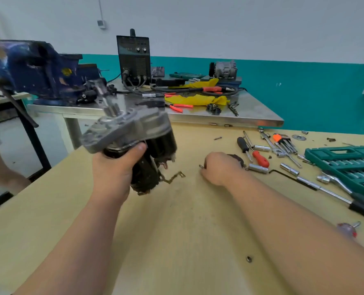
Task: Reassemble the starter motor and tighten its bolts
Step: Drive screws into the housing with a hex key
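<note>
The left hand (113,169) grips the starter motor (134,137) by its dark body, holding it tilted above the table (176,231) with the grey flange end uppermost. The table's left edge runs just below and left of this hand, with floor beyond it. The right hand (219,167) rests on the table just right of the motor, fingers curled round a small metal piece (201,166) whose end pokes out. The widest open stretch of tabletop lies between the two forearms, with a lone nut (249,259) beside the right forearm. Right of the right hand lie screwdrivers (261,159), loose sockets (257,168) and a ratchet (334,182), then an open teal socket case (311,152) holding rows of sockets.
</note>
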A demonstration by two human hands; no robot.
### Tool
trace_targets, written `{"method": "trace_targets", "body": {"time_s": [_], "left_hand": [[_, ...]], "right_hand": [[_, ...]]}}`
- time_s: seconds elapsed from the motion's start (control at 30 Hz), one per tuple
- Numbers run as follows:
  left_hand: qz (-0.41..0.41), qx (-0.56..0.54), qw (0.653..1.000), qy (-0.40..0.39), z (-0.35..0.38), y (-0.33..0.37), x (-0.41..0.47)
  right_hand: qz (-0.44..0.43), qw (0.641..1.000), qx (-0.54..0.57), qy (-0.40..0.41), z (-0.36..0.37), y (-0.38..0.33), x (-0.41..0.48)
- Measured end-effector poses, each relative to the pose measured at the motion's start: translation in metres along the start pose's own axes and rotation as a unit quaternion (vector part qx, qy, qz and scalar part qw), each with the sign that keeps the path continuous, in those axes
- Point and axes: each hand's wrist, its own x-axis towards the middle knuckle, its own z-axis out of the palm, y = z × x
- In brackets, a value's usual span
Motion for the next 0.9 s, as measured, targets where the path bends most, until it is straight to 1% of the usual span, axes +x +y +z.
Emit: {"method": "trace_targets", "body": {"time_s": [0.07, 0.13, 0.17, 0.2, 0.23, 0.27, 0.3, 0.33, 0.37, 0.4, 0.43, 0.5, 0.57, 0.6, 0.7, 0.77, 0.9], "left_hand": [[-0.007, 0.032, 0.999, -0.015, 0.008, -0.005, -0.009], [-0.009, 0.069, 0.997, -0.04, 0.02, -0.008, -0.02], [-0.01, 0.078, 0.995, -0.059, 0.026, -0.009, -0.026], [-0.01, 0.083, 0.993, -0.082, 0.031, -0.009, -0.03], [-0.011, 0.089, 0.99, -0.106, 0.034, -0.01, -0.034], [-0.013, 0.097, 0.987, -0.127, 0.037, -0.01, -0.038], [-0.02, 0.108, 0.984, -0.144, 0.039, -0.01, -0.04], [-0.032, 0.121, 0.98, -0.154, 0.04, -0.011, -0.042], [-0.044, 0.132, 0.977, -0.162, 0.042, -0.012, -0.043], [-0.051, 0.141, 0.974, -0.168, 0.043, -0.012, -0.044], [-0.053, 0.148, 0.972, -0.174, 0.045, -0.012, -0.046], [-0.055, 0.158, 0.97, -0.177, 0.047, -0.01, -0.047], [-0.054, 0.156, 0.972, -0.168, 0.047, -0.008, -0.048], [-0.051, 0.154, 0.974, -0.161, 0.047, -0.007, -0.048], [-0.043, 0.152, 0.978, -0.138, 0.043, -0.004, -0.048], [-0.041, 0.141, 0.98, -0.132, 0.041, -0.003, -0.047], [-0.058, 0.13, 0.98, -0.139, 0.041, -0.004, -0.047]], "right_hand": [[0.012, 1.0, 0.0, -0.001, 0.006, -0.004, 0.005], [0.028, 0.999, 0.021, 0.018, 0.003, -0.002, 0.003], [0.041, 0.996, 0.065, 0.043, -0.002, 0.003, 0.0], [0.056, 0.985, 0.142, 0.076, -0.011, 0.009, -0.005], [0.069, 0.96, 0.247, 0.112, -0.022, 0.017, -0.011], [0.072, 0.92, 0.356, 0.148, -0.036, 0.024, -0.021], [0.058, 0.877, 0.44, 0.184, -0.051, 0.031, -0.033], [0.024, 0.844, 0.494, 0.206, -0.066, 0.034, -0.046], [-0.026, 0.825, 0.525, 0.21, -0.078, 0.035, -0.058], [-0.083, 0.818, 0.531, 0.203, -0.089, 0.032, -0.071], [-0.134, 0.825, 0.514, 0.193, -0.097, 0.026, -0.084], [-0.196, 0.863, 0.429, 0.181, -0.107, 0.012, -0.103], [-0.214, 0.899, 0.337, 0.18, -0.111, 0.001, -0.112], [-0.214, 0.91, 0.306, 0.18, -0.111, -0.004, -0.114], [-0.202, 0.92, 0.277, 0.19, -0.109, -0.018, -0.116], [-0.208, 0.924, 0.253, 0.198, -0.11, -0.025, -0.113], [-0.242, 0.942, 0.15, 0.179, -0.125, -0.04, -0.108]]}}
